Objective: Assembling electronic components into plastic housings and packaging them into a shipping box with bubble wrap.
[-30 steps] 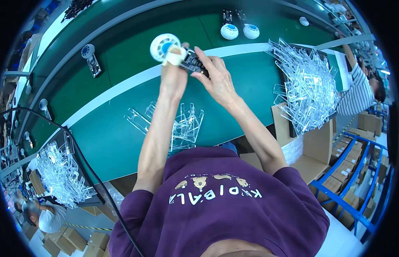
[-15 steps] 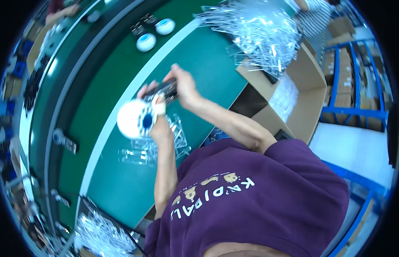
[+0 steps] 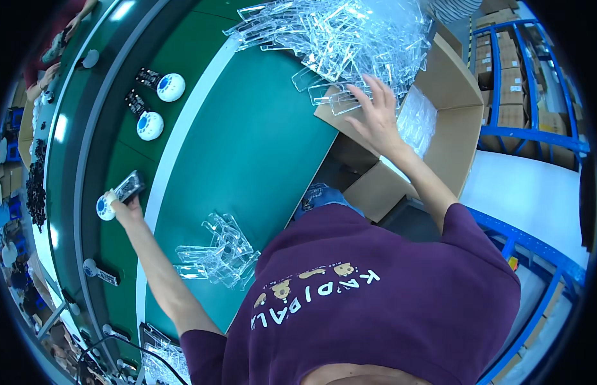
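Note:
Out over the dark green belt at the left, my left hand grips a device with a white round head, blue marks and a flat dark body. The body's far end looks glossy, as if under a clear cover. My right hand is spread at the near edge of a large heap of clear plastic pieces, its fingertips over or touching a few of them. Whether it touches them I cannot tell for sure. A smaller pile of clear plastic pieces lies on the green table between my arms.
Two similar round-headed devices lie farther along the belt, and another lies nearer. An open cardboard box with clear wrapping stands right of the table. Blue shelving holds cartons. Another person's hands work across the belt.
My hands have parted. The left has carried the device from over the table left onto the belt side; the right has let go and swung right to the clear heap.

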Action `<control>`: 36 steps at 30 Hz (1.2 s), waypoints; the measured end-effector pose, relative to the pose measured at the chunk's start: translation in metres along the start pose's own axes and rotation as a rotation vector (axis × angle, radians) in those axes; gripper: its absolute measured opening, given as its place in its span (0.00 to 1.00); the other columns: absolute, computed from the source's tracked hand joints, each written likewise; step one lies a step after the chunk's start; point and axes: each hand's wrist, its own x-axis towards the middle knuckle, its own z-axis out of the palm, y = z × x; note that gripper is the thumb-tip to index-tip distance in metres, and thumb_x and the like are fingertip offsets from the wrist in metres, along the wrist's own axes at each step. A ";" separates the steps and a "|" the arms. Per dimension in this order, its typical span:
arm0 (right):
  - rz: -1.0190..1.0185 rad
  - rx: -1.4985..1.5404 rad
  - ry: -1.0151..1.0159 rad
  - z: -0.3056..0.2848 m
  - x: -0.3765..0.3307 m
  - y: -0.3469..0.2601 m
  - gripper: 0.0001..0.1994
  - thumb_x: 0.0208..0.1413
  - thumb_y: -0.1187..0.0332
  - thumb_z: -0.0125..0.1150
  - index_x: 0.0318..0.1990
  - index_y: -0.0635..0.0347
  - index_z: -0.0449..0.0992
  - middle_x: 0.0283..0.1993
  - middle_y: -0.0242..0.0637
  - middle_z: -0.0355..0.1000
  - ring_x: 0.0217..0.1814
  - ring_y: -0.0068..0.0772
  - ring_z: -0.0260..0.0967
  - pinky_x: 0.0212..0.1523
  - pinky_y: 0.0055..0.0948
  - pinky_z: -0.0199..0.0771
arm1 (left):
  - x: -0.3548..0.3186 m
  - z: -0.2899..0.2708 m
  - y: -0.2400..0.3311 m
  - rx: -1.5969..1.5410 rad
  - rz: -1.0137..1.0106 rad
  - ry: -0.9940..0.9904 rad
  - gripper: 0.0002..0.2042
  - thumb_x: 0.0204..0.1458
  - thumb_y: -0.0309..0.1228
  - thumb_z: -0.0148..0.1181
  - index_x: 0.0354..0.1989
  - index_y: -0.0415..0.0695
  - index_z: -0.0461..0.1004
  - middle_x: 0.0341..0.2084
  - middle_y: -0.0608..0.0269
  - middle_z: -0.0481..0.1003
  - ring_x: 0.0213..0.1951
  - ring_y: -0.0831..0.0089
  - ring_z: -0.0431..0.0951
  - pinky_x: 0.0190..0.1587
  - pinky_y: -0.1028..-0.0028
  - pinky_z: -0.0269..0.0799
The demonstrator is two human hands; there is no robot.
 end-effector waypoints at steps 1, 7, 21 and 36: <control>-0.011 -0.077 -0.041 0.000 -0.008 0.011 0.26 0.41 0.71 0.63 0.52 0.51 0.67 0.58 0.43 0.57 0.60 0.46 0.53 0.57 0.45 0.51 | 0.015 -0.008 0.000 0.020 -0.002 0.047 0.19 0.48 0.37 0.60 0.45 0.43 0.65 0.36 0.55 0.69 0.39 0.61 0.73 0.43 0.59 0.74; -0.077 -0.188 -0.103 0.025 -0.016 0.063 0.30 0.41 0.71 0.63 0.56 0.44 0.65 0.63 0.44 0.52 0.66 0.47 0.46 0.63 0.51 0.38 | -0.014 0.035 0.012 0.349 0.149 0.261 0.27 0.48 0.40 0.60 0.50 0.34 0.60 0.44 0.51 0.65 0.49 0.56 0.66 0.48 0.62 0.71; -0.084 -0.052 -0.027 0.010 0.072 0.112 0.10 0.49 0.63 0.59 0.39 0.51 0.77 0.50 0.35 0.67 0.57 0.37 0.60 0.62 0.47 0.41 | -0.063 0.051 -0.023 0.580 0.251 0.086 0.19 0.51 0.37 0.56 0.47 0.38 0.67 0.41 0.57 0.69 0.42 0.69 0.69 0.39 0.70 0.71; 0.614 1.188 -0.106 0.029 0.130 0.050 0.14 0.56 0.65 0.51 0.43 0.66 0.73 0.35 0.37 0.74 0.37 0.26 0.70 0.40 0.24 0.67 | -0.087 0.079 -0.016 0.587 -0.017 -0.054 0.31 0.48 0.51 0.53 0.53 0.38 0.61 0.44 0.50 0.66 0.37 0.61 0.75 0.31 0.66 0.77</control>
